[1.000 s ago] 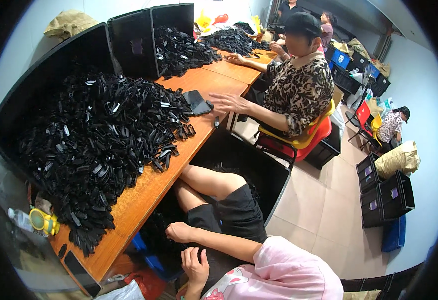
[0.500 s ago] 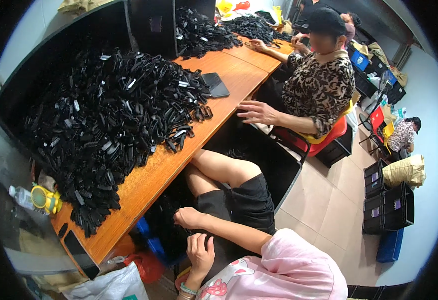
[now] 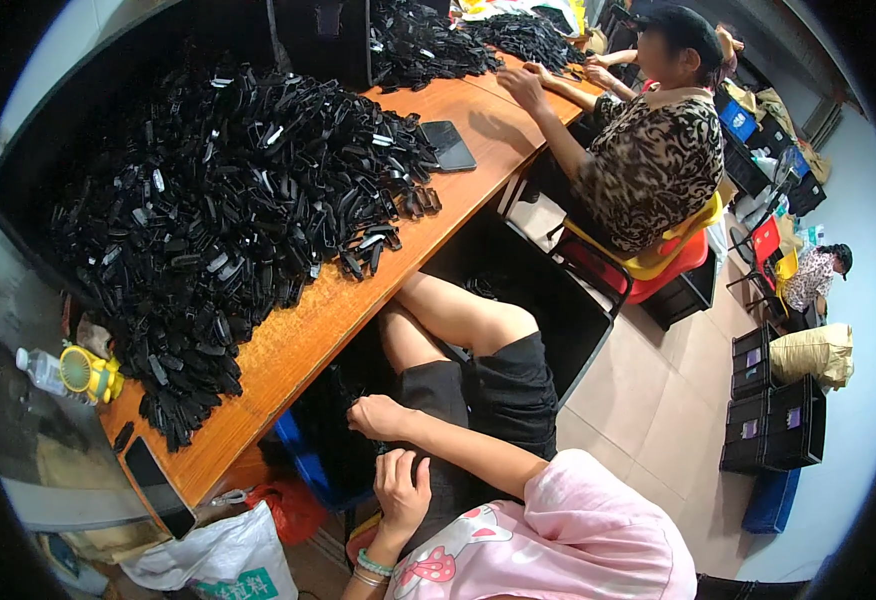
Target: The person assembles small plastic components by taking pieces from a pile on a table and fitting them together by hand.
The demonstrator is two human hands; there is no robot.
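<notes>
Both of my hands are low over my lap, at the table's near side. My right hand (image 3: 376,417) is curled into a fist beside my thigh; whatever it may hold is hidden. Just below it, my left hand (image 3: 403,487), with a pale green bracelet (image 3: 374,563) at the wrist, has its fingers bent and their tips out of sight. Under the hands is a dark bin (image 3: 330,425) with black pieces in it. A big heap of small black plastic pieces (image 3: 228,220) covers the wooden table (image 3: 293,350), spilling from a large black tub (image 3: 48,130).
A phone (image 3: 156,485), a yellow fan (image 3: 88,374) and a plastic bottle (image 3: 41,370) are at the table's left end. A dark tablet-like slab (image 3: 448,146) lies by the heap. A co-worker (image 3: 658,150) sits farther along. Black crates (image 3: 773,425) stand at right.
The co-worker's near hand has risen from the table's edge to above the tabletop. The view has shifted slightly. My hands stay almost in place over my lap.
</notes>
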